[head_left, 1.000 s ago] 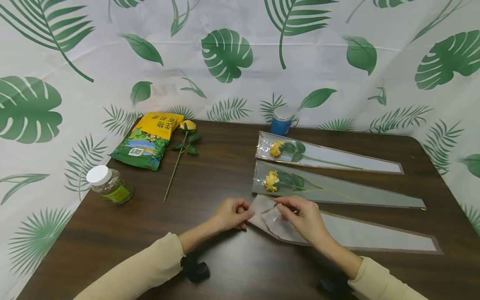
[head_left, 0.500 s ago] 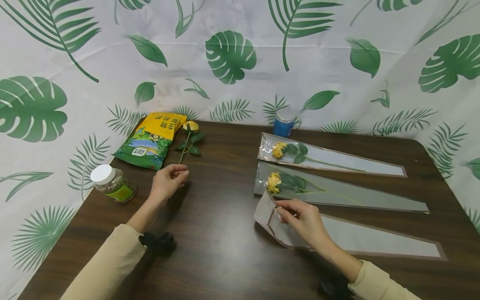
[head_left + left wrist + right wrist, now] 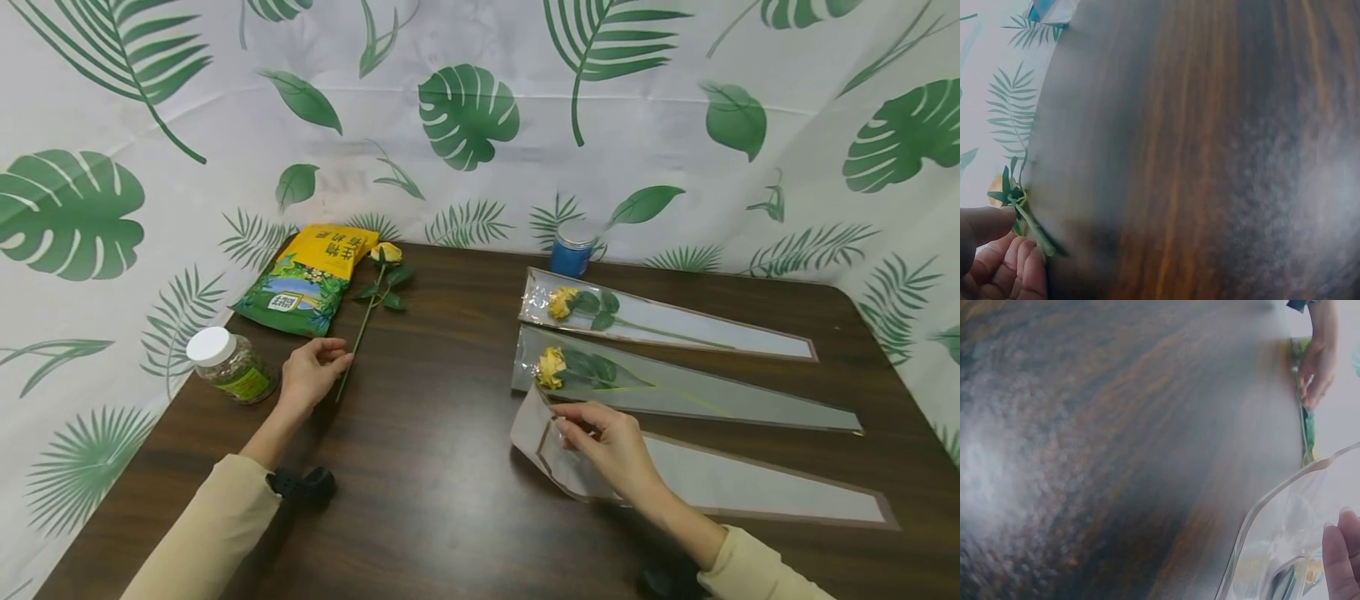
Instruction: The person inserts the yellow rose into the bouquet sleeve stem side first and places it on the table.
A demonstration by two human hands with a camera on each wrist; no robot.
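My left hand point(image 3: 311, 372) is at the stem of a yellow rose point(image 3: 365, 312) lying on the table, thumb and fingertips beside the stem. In the left wrist view, a gap shows between the thumb point(image 3: 985, 225) and the fingers, next to the green stem point(image 3: 1038, 234). My right hand point(image 3: 611, 437) pinches the lifted wide end of a flower sleeve point(image 3: 765, 483) with a clear front and brown border. That end curls up off the table. The right wrist view shows the sleeve's clear sheet point(image 3: 1260, 544) bowed beside the right fingers point(image 3: 1338, 562).
Two sleeves, each with a yellow rose, lie behind: a white one point(image 3: 697, 325) and a grey one point(image 3: 720, 400). At the left are a green-yellow bag point(image 3: 307, 279) and a white-lidded jar point(image 3: 236, 367). A blue jar point(image 3: 572, 250) stands at the back edge.
My left hand has let go of the sleeve and moved left to the rose stem. My right hand keeps its hold, and the sleeve's end now curls higher. The rose has not moved.
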